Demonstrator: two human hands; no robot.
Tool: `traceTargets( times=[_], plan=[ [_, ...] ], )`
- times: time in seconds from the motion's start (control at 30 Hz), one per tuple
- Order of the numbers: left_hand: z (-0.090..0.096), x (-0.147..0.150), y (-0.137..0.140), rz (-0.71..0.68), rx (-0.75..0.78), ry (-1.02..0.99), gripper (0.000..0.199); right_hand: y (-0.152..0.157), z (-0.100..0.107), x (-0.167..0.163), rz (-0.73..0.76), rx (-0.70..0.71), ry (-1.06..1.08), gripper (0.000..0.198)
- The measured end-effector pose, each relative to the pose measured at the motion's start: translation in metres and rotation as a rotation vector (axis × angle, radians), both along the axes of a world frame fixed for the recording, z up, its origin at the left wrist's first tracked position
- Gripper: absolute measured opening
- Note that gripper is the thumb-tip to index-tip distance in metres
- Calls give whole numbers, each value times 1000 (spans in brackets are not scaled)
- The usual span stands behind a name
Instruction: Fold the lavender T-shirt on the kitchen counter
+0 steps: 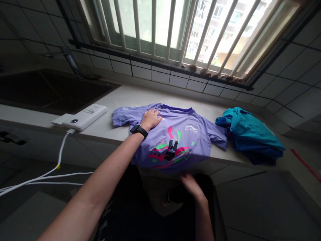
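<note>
A purple short-sleeved T-shirt [198,142] with a pink, green and black print lies spread on the counter, its collar toward the window. Its lower part hangs over the counter's front edge. My left hand [151,118], with a black watch on the wrist, rests flat on the shirt near the collar and left sleeve, fingers stretched out. Below the counter edge, my right hand [191,184] is close to the shirt's hanging hem. Its fingers are dim and blurred, so I cannot make out whether they grip the cloth.
To the right sits a pile of teal and blue clothing [253,134], close to the shirt's sleeve. A white device [87,117] with a plugged-in white cable [61,152] lies at left. Behind it are a dark sink [110,87] and a faucet [72,63]. A barred window rises behind the counter.
</note>
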State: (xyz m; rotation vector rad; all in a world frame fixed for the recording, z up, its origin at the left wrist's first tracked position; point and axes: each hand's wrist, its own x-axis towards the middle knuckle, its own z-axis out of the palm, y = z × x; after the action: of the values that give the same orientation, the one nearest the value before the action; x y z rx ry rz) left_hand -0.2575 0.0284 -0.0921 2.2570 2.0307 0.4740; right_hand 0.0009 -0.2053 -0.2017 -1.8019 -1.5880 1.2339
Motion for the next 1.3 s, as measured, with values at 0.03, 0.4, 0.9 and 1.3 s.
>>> traceTargets(
  times=[0.03, 0.4, 0.9, 1.3],
  plan=[
    [0, 0, 0, -5, 3, -2, 55, 6, -11, -9, -37, 13, 17, 33],
    [0, -1, 0, -16, 2, 3, 54, -6, -24, 19, -291, 299, 485, 55],
    [20, 6, -7, -4, -42, 5, 47, -8, 46, 14, -553, 152, 725, 57],
    [0, 1, -225, -314, -771, -821, 50, 29, 88, -11, -523, 194, 1205, 44]
  ],
)
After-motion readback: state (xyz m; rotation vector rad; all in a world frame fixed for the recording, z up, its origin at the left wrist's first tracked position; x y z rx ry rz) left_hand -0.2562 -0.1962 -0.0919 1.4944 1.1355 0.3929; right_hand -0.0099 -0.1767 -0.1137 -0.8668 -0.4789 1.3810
